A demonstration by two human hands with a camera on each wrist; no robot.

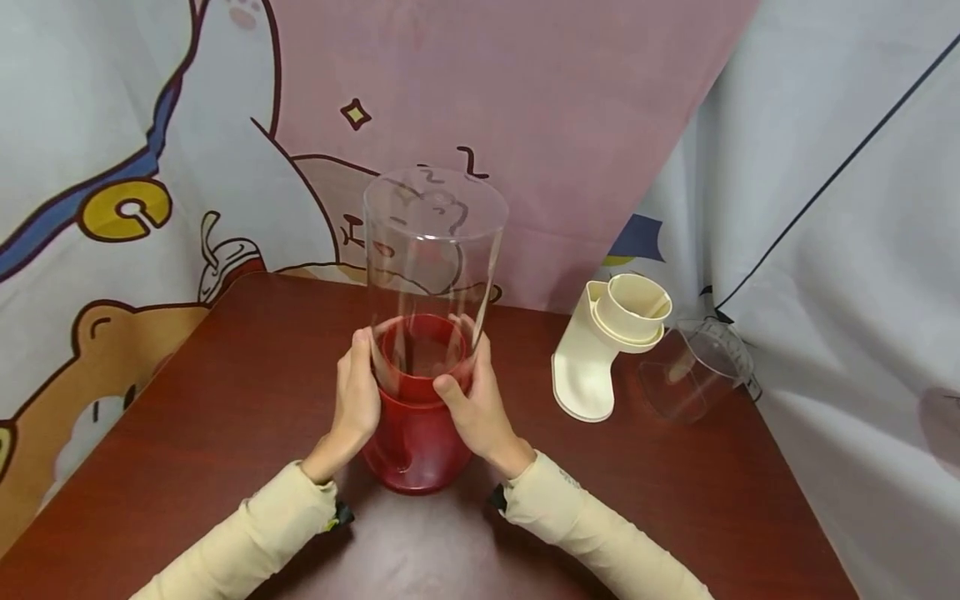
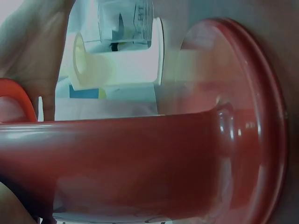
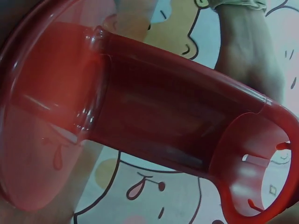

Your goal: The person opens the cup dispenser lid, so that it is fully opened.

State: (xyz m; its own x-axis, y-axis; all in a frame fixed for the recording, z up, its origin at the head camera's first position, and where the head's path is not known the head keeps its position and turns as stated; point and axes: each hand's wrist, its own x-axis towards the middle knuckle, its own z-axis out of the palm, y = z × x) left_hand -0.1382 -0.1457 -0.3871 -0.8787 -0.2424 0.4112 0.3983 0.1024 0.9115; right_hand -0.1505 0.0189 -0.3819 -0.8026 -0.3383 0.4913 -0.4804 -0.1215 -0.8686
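Observation:
A tall clear plastic cylinder (image 1: 435, 242) stands upright in a red base (image 1: 416, 442) at the middle of the table. My left hand (image 1: 360, 375) grips the cylinder's lower end from the left, fingers curled round it just above the red rim. On the opposite side, my right hand (image 1: 465, 375) holds the same lower end, its thumb lying on the front. The red base (image 2: 140, 158) fills the left wrist view. In the right wrist view the red base (image 3: 154, 121) and its handle loop show close up, with my left hand (image 3: 247, 56) behind them.
The dark red-brown table (image 1: 225, 400) meets a cartoon-print curtain at its far edge. A cream plastic part (image 1: 600, 350) and a clear lidded cup (image 1: 697, 371) lying on its side sit at the right back. The cream part (image 2: 117, 60) also shows past the base.

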